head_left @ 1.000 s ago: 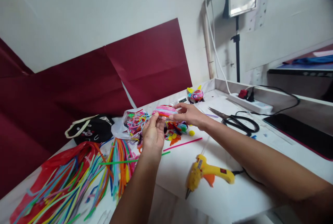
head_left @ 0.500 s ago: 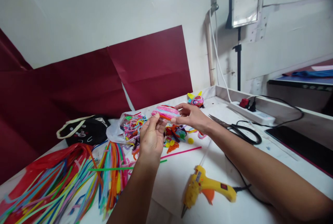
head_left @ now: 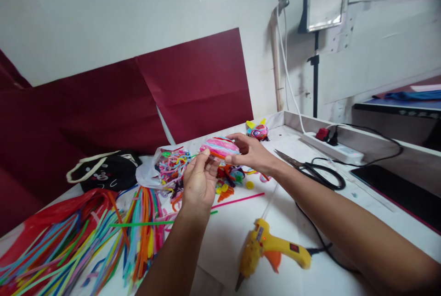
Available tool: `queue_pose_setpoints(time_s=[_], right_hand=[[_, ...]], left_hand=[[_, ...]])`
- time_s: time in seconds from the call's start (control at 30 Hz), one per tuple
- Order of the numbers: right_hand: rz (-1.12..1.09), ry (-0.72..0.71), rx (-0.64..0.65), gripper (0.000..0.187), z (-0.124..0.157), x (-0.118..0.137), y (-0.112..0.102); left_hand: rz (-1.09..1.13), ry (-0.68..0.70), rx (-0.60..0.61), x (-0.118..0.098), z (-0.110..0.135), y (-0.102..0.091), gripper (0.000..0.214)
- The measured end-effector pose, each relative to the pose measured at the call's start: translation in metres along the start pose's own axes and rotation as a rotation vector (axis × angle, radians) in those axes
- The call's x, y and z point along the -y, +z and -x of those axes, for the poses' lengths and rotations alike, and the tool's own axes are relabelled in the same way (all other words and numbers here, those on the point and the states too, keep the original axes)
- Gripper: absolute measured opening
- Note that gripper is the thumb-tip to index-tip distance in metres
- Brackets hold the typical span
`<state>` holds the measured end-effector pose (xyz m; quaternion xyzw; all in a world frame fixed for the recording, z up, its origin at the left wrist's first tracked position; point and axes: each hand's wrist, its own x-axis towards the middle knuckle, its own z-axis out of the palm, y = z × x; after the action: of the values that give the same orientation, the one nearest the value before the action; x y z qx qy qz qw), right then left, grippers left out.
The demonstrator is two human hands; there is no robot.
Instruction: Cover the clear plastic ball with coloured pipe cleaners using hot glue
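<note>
A pink ball wrapped in striped pipe cleaners (head_left: 220,146) is held up above the table between both hands. My left hand (head_left: 199,179) pinches its lower left side with thumb and fingertips. My right hand (head_left: 251,152) grips its right end, fingers curled round it. Below the hands lies a heap of cut pipe-cleaner bits and small pompoms (head_left: 229,179). A second finished figure with yellow ears (head_left: 257,131) stands further back on the table.
A yellow glue gun (head_left: 267,250) lies in front on the white table (head_left: 330,204), its cord running right. Black scissors (head_left: 315,167), a power strip (head_left: 336,149) and a dark tablet (head_left: 399,186) are at the right. Long coloured pipe cleaners (head_left: 86,245) and a black pouch (head_left: 103,172) are on the left.
The view has shifted a little; both hands keep hold of the pink ball and have turned it slightly, and it now sits a bit higher against the red backdrop.
</note>
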<state>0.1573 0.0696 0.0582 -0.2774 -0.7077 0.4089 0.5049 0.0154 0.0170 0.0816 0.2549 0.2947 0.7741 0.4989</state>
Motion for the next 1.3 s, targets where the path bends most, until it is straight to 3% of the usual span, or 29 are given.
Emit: queue_pose_setpoints(time_s=[0.77, 1.3], right_hand=[[-0.144, 0.006, 0.043, 0.058, -0.001, -0.006, 0.005], [0.004, -0.127, 0.085, 0.063, -0.002, -0.005, -0.007]], left_hand=[[-0.02, 0.058, 0.061, 0.002, 0.005, -0.005, 0.009], [-0.06, 0.06, 0.183, 0.009, 0.001, -0.011, 0.008]])
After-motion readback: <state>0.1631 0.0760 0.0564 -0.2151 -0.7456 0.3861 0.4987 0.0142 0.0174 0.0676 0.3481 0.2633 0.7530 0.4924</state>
